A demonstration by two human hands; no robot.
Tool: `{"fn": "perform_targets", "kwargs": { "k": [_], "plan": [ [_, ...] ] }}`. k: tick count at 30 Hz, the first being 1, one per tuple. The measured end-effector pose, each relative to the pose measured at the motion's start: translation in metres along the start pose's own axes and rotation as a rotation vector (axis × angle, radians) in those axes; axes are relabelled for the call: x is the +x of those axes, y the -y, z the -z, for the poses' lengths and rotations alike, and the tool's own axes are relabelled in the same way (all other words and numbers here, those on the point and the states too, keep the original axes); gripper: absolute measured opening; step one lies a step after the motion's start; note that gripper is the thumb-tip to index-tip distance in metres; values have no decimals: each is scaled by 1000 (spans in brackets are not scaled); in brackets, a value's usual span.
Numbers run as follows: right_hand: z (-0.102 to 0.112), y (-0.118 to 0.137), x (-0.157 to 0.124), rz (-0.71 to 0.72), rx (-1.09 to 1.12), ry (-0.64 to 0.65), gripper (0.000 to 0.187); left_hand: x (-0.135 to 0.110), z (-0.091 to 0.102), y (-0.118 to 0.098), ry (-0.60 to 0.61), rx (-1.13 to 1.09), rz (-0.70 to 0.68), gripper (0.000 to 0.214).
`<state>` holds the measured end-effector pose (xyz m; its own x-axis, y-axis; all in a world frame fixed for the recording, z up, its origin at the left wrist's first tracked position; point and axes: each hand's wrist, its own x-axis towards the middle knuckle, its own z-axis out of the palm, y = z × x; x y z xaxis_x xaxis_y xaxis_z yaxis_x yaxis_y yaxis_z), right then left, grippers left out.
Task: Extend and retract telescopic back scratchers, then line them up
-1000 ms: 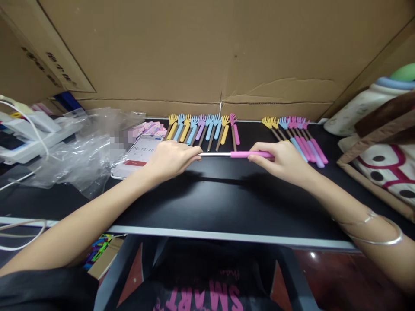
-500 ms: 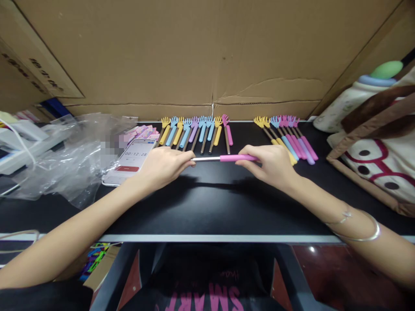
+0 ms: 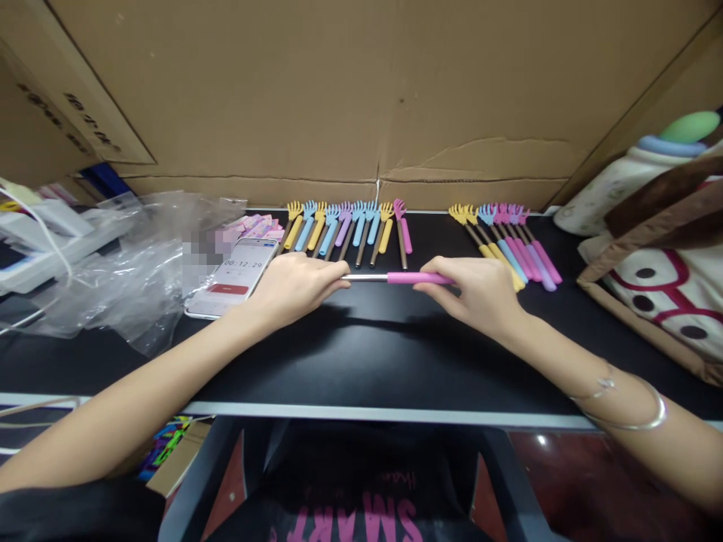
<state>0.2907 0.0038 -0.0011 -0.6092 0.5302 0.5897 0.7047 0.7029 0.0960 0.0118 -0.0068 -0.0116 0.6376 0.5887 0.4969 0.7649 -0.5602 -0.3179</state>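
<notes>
I hold one telescopic back scratcher (image 3: 389, 278) level over the black table (image 3: 367, 354). My left hand (image 3: 294, 287) is closed round its head end, which is hidden in the fingers. My right hand (image 3: 480, 290) pinches the pink handle. A short length of silver rod shows between the two hands. Behind them lies a left row of small hand-shaped scratchers (image 3: 344, 229) in yellow, blue, purple and pink. A second row of scratchers (image 3: 511, 241) lies behind my right hand.
A phone (image 3: 234, 277) showing a running timer lies left of my left hand, beside crumpled clear plastic (image 3: 129, 260). A cardboard wall (image 3: 361, 98) stands along the table's back. A fabric bag (image 3: 666, 278) and a bottle (image 3: 633, 181) sit at the right.
The silver rod between my hands has grown shorter, and my hands have come closer together. The phone timer has advanced by a second.
</notes>
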Motion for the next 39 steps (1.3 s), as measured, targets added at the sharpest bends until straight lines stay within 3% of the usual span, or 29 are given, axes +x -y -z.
{"fn": "perform_targets", "kwargs": {
  "k": [5,10,29,39],
  "plan": [
    [17,-4,5,47,-91,22,33,3,6,1,43,-50,26,41],
    [27,-9,8,5,-147,91,39,6,15,9,-1,-62,20,42],
    [16,-29,7,-32,-77,192,36,3,8,26,-25,-104,-13,30],
    [4,-29,3,69,-71,235,37,3,8,26,7,-64,-68,33]
  ]
}}
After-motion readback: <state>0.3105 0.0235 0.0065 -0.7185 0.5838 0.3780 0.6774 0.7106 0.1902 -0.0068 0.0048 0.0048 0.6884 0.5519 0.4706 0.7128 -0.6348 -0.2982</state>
